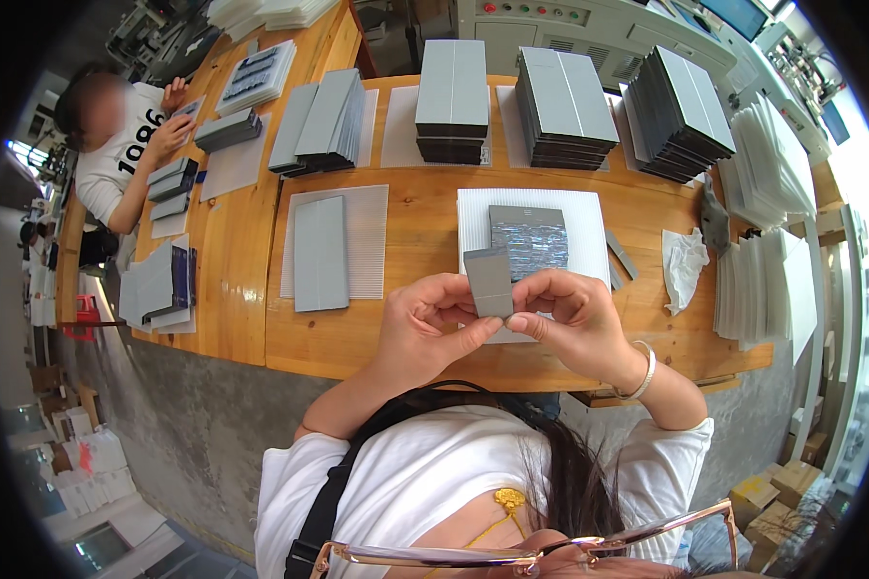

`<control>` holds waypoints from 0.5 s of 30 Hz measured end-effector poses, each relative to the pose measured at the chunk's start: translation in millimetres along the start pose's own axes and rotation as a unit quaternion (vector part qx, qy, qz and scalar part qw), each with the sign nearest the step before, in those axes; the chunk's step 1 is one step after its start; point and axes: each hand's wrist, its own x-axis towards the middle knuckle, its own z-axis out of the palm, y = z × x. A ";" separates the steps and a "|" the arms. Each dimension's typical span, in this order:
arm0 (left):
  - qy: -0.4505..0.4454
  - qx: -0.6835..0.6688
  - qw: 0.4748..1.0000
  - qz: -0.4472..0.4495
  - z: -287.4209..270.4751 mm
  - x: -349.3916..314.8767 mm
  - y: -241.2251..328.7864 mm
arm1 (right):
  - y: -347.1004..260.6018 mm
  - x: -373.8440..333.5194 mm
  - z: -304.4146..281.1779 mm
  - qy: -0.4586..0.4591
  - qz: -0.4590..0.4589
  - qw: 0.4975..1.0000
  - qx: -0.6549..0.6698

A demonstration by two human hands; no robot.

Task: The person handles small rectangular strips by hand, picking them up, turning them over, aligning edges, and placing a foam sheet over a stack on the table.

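Between both hands I hold a small, thin grey rectangular plate (490, 278) with a pale line across it, tilted up above the table. My left hand (425, 318) pinches its lower left side, thumb at the bottom edge. From the other side my right hand (577, 314) grips the lower right corner, the two thumb tips almost meeting. Just beyond lies a group of dark, glossy strips (536, 246) with a grey top edge, on a stack of white ribbed sheets (589, 217). The held plate partly covers them.
Tall stacks of grey plates (452, 82) line the table's far side. A flat grey plate pile (320, 253) lies at left. Loose narrow strips (622, 254), a crumpled white tissue (684, 270) and white sheet stacks (765, 289) are at right. A co-worker (116, 145) works far left.
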 end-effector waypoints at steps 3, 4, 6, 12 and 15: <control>0.002 0.002 1.000 0.001 -0.4 -0.8 1.7 | -2.7 -0.4 -0.5 -0.009 0.001 1.000 0.006; 0.000 -0.007 1.000 -0.013 -1.0 -0.1 3.3 | -4.5 -0.2 -0.5 -0.013 -0.005 1.000 0.006; -0.004 -0.016 1.000 -0.027 -4.6 1.7 5.0 | -7.6 0.7 -4.7 0.005 0.020 0.999 0.030; 0.022 -0.048 0.998 -0.018 -20.6 3.8 6.4 | -22.1 3.7 -27.5 0.026 -0.051 0.984 -0.166; 0.066 -0.040 0.997 -0.013 -28.1 2.4 5.3 | -45.4 -3.1 -30.9 -0.037 -0.050 0.916 -0.397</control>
